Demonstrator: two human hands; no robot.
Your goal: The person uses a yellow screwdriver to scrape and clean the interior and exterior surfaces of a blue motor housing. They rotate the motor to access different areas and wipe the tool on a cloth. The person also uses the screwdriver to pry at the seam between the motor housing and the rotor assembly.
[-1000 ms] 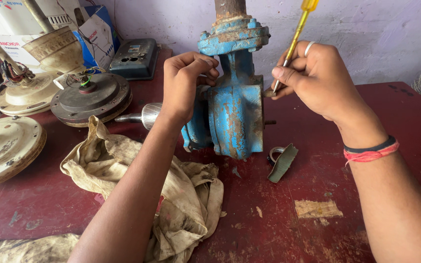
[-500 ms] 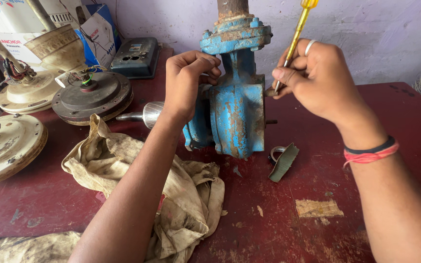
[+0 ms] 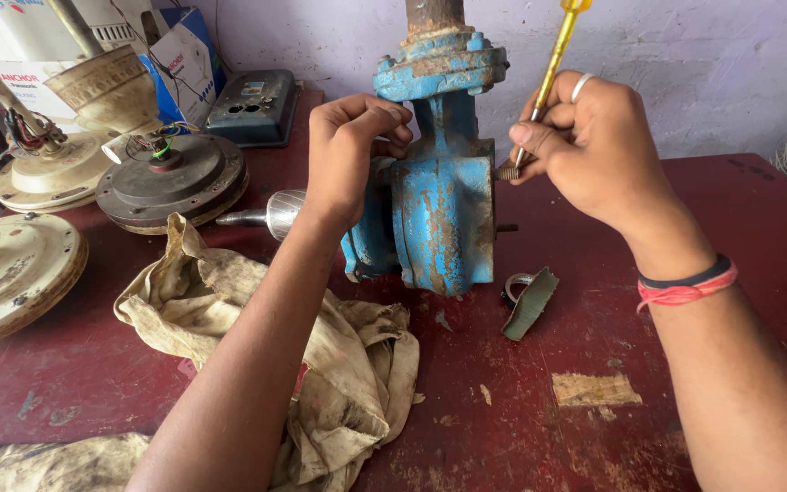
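A rusty blue pump body (image 3: 441, 205) stands upright on the dark red table (image 3: 594, 437), with a rusted pipe stub at its top. My left hand (image 3: 350, 150) is closed against the pump's upper left side, fingers curled at the flange. My right hand (image 3: 594, 146) grips a yellow-handled screwdriver (image 3: 557, 50) that points up, and its fingertips pinch a small threaded bolt (image 3: 506, 171) at the pump's right side. A ring sits on one finger and bands circle the wrist.
A dirty beige rag (image 3: 321, 346) lies under my left forearm. Ceiling fan motor parts (image 3: 170, 178) and cream covers (image 3: 11, 273) sit at the left. A metal shaft (image 3: 270, 214) pokes out behind the arm. A small clamp and green strip (image 3: 528, 301) lie beside the pump.
My right hand has lowered slightly toward the pump's right side with the bolt at its fingertips. My left hand stays at the upper flange.
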